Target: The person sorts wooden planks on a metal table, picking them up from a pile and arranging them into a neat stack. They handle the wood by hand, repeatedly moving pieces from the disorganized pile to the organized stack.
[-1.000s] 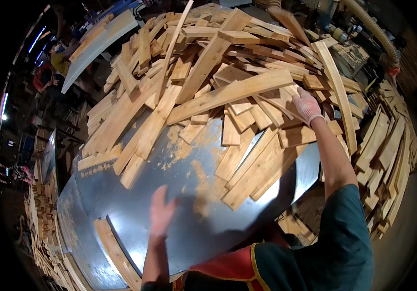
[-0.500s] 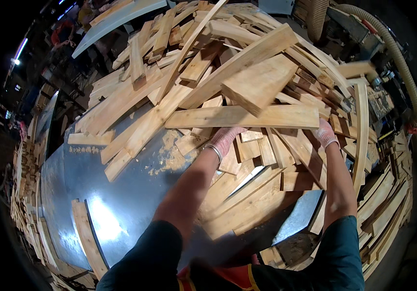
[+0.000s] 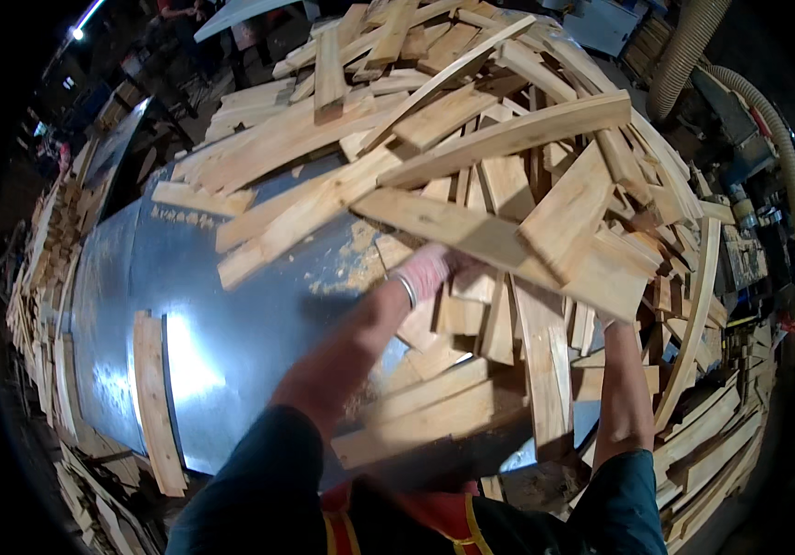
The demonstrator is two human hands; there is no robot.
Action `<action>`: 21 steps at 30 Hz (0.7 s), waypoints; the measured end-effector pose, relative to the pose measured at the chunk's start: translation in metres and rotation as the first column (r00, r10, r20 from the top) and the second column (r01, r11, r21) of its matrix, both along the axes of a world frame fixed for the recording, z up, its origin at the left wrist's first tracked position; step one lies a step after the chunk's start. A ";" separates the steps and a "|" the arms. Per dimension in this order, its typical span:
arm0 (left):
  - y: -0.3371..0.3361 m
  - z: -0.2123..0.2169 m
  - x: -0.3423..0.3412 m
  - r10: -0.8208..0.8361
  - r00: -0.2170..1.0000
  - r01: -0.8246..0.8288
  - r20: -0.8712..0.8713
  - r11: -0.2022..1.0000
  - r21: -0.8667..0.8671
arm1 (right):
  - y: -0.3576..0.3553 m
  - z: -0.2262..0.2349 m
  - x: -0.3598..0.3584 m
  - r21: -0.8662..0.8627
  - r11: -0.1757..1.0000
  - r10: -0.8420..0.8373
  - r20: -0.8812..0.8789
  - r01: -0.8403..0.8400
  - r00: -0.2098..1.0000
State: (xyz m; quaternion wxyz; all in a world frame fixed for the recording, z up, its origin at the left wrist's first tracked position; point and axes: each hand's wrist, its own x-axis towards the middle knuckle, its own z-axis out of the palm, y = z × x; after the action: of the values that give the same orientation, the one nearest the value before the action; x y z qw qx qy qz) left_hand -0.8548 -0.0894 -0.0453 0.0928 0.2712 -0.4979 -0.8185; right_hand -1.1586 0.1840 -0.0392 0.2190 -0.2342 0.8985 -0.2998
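Where wood offcut heap (image 3: 471,157) covers far and right half of sheet-metal bench (image 3: 184,305): left hand (image 3: 427,268), pale glove, closed on underside of long flat board (image 3: 499,245), board lifted at heap's near edge. Right hand (image 3: 612,319) hidden under same board; grip cannot tell. Single plank (image 3: 155,398) lies apart on bench, left. Ribbed dust hose (image 3: 786,157) far right.

Grey sheet-metal table top (image 3: 231,305), glare patch at 8 o'clock. Single pale wood slat (image 3: 157,398) lying flat on it at 8 o'clock, apart from the main heap. Sawdust patch (image 3: 356,268) near centre. Stacks of cut slats (image 3: 41,268) along the table's edge, 8 to 10 o'clock. Ribbed beige extraction hose (image 3: 790,176) curving down at 2–3 o'clock. Grey curved metal sheet (image 3: 240,14) at 12 o'clock. Bright strip light (image 3: 83,20) at 11 o'clock.
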 end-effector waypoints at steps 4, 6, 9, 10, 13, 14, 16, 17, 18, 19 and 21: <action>-0.024 0.087 0.082 -0.153 0.978 0.176 0.140 0.970 -0.166 | -0.032 0.010 0.113 -0.299 0.943 -0.054 0.293 0.146 0.955; -0.028 0.085 0.146 -0.118 0.982 0.165 0.147 0.916 -0.366 | -0.057 0.019 0.200 -0.405 0.896 0.012 0.432 0.182 0.902; -0.026 0.038 0.284 -0.006 1.000 0.007 0.019 1.000 -0.019 | -0.077 0.033 0.354 -0.548 0.805 0.141 0.547 0.226 0.825; -0.017 0.022 0.337 0.075 0.992 -0.057 -0.100 0.983 0.173 | -0.079 0.046 0.401 -0.556 0.802 0.154 0.550 0.221 0.821; 0.010 0.006 0.454 0.151 0.984 -0.110 -0.099 0.936 0.333 | -0.073 0.000 0.501 -0.392 0.905 0.052 0.488 0.165 0.871; 0.017 0.005 0.491 0.183 0.981 -0.150 -0.069 0.928 0.342 | -0.080 0.024 0.544 -0.394 0.903 0.088 0.560 0.172 0.824; 0.032 0.006 0.546 0.241 0.970 -0.219 -0.019 0.909 0.355 | -0.083 0.000 0.580 -0.400 0.916 0.159 0.391 0.012 0.906; 0.042 0.005 0.568 0.274 0.962 -0.256 -0.001 0.898 0.358 | -0.086 -0.010 0.589 -0.396 0.915 0.203 0.293 -0.075 0.934; 0.054 0.001 0.591 0.320 0.947 -0.310 0.032 0.879 0.362 | -0.100 0.013 0.597 -0.312 0.939 0.236 0.278 -0.145 0.931; 0.066 0.003 0.602 0.359 0.932 -0.353 0.052 0.864 0.359 | -0.113 0.039 0.604 -0.225 0.952 0.266 0.265 -0.209 0.927; 0.084 0.004 0.607 0.427 0.895 -0.444 0.126 0.843 0.303 | -0.139 0.070 0.602 0.026 0.946 0.316 0.156 -0.324 0.936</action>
State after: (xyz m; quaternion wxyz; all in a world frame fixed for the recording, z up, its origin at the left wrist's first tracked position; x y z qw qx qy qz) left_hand -0.2477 -0.0059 -0.0410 0.2170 0.4105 -0.2844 -0.8388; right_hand -0.5564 0.0454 0.0310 0.3378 -0.3482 0.8368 -0.2537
